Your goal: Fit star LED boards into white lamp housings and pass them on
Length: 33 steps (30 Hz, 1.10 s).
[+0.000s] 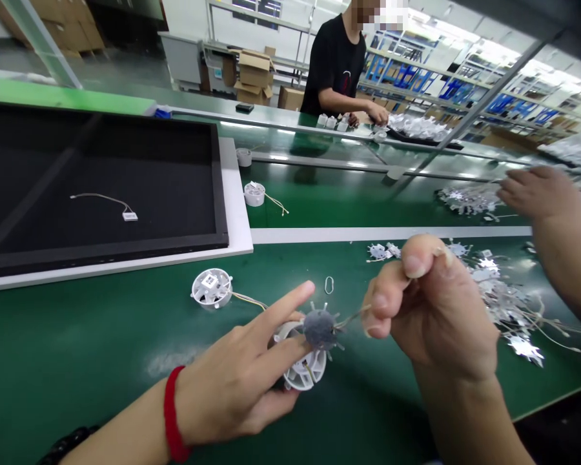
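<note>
My left hand (242,368), with a red band at its wrist, grips a round white plastic housing (306,371) by its side. A small grey disc with short prongs (320,329) sits tilted over the housing, against my left fingers. From the disc, thin wires (353,318) run to my right hand (430,303), whose thumb and fingers pinch them. To the left lies another round white housing (212,288) with its wires trailing toward my left hand. A small oval ring (329,285) rests on the green table just beyond my hands.
A pile of pronged discs with wires (503,297) lies at right, near another person's arm (552,200). A black-lined tray (101,181) at left holds a small wired part (130,216). More housings (254,194) stand farther back. Across the bench, a person in black (339,71) handles white parts.
</note>
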Each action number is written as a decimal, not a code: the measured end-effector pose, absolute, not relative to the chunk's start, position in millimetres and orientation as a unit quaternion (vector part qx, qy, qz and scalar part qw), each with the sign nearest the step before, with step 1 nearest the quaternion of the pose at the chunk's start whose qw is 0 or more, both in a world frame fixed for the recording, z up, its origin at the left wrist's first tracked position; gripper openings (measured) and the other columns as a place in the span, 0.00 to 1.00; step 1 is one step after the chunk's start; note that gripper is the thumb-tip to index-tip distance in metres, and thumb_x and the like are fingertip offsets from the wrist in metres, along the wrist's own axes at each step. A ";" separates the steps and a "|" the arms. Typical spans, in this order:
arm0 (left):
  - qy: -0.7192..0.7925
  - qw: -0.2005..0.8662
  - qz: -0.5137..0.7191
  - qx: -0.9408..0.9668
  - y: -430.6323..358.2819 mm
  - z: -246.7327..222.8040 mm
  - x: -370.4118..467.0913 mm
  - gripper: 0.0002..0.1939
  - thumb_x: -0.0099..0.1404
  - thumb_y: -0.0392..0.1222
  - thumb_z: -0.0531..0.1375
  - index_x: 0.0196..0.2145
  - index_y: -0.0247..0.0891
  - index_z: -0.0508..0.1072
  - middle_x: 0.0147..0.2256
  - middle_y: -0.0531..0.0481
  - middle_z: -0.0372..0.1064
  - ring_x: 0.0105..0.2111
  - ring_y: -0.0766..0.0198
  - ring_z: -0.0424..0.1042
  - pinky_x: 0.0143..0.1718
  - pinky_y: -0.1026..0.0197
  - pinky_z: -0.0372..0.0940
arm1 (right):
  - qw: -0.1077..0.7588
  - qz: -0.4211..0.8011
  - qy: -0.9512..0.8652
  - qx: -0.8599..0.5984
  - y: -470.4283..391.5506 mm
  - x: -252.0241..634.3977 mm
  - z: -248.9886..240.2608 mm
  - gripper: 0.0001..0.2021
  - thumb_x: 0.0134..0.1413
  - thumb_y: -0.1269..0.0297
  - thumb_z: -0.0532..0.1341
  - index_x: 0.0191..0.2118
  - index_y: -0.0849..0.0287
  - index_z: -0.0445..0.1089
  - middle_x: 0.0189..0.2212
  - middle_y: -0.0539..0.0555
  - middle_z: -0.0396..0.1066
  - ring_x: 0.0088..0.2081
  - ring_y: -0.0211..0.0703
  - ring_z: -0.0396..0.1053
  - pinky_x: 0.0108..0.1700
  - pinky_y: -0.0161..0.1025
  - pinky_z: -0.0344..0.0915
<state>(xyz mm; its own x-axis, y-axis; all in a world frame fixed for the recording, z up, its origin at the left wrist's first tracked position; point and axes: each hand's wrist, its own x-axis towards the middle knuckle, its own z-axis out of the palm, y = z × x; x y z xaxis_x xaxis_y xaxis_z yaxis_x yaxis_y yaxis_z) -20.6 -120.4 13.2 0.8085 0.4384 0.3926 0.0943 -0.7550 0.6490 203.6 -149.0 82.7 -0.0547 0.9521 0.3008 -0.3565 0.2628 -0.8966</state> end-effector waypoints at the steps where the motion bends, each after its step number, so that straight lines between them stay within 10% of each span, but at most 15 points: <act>1: 0.150 0.319 0.271 0.896 -120.0 13.9 -20.5 0.30 0.62 0.28 0.58 0.61 0.42 0.64 0.70 0.35 0.47 0.56 0.42 0.72 0.49 0.51 0.75 | 0.617 0.532 -0.497 -0.300 -148.5 203.5 82.7 0.09 0.70 0.57 0.58 0.37 0.51 0.71 0.30 0.46 0.81 0.26 0.38 0.80 0.27 0.33 0.77; 5: 0.159 0.348 0.278 0.881 -118.7 16.8 -20.0 0.26 0.64 0.31 0.61 0.59 0.43 0.65 0.65 0.38 0.60 0.56 0.47 0.72 0.55 0.55 0.71 | 0.629 0.513 -0.485 -0.325 -144.6 202.7 82.3 0.09 0.67 0.56 0.61 0.35 0.52 0.69 0.29 0.46 0.81 0.25 0.40 0.80 0.26 0.33 0.77; 11: 0.165 0.325 0.289 0.885 -119.7 8.5 -22.2 0.31 0.67 0.32 0.58 0.65 0.47 0.60 0.71 0.37 0.44 0.57 0.46 0.71 0.50 0.54 0.74 | 0.630 0.500 -0.473 -0.360 -141.1 204.1 83.3 0.12 0.66 0.53 0.62 0.33 0.52 0.66 0.28 0.45 0.81 0.25 0.38 0.79 0.25 0.31 0.76; 18: 0.153 0.343 0.275 0.885 -117.7 8.1 -21.8 0.37 0.68 0.31 0.59 0.69 0.49 0.52 0.69 0.41 0.53 0.65 0.49 0.62 0.63 0.53 0.64 | 0.618 0.485 -0.483 -0.388 -147.6 203.9 83.0 0.13 0.64 0.50 0.62 0.33 0.52 0.66 0.24 0.45 0.77 0.18 0.37 0.73 0.20 0.31 0.72; 26: 0.183 0.526 0.258 0.790 -116.4 23.1 -22.0 0.35 0.60 0.34 0.68 0.62 0.56 0.67 0.64 0.48 0.63 0.61 0.49 0.67 0.60 0.54 0.66 | 0.617 0.419 -0.517 -0.419 -140.6 203.7 76.6 0.07 0.65 0.59 0.61 0.46 0.51 0.68 0.42 0.51 0.79 0.29 0.38 0.77 0.25 0.33 0.73; 33: 0.216 0.646 0.249 0.688 -106.6 20.8 -28.0 0.30 0.58 0.41 0.71 0.58 0.56 0.74 0.63 0.44 0.64 0.58 0.42 0.70 0.54 0.47 0.71 | 0.472 0.039 -0.697 -0.539 -142.5 215.1 73.2 0.18 0.62 0.68 0.61 0.57 0.49 0.68 0.65 0.56 0.62 0.66 0.57 0.59 0.64 0.58 0.61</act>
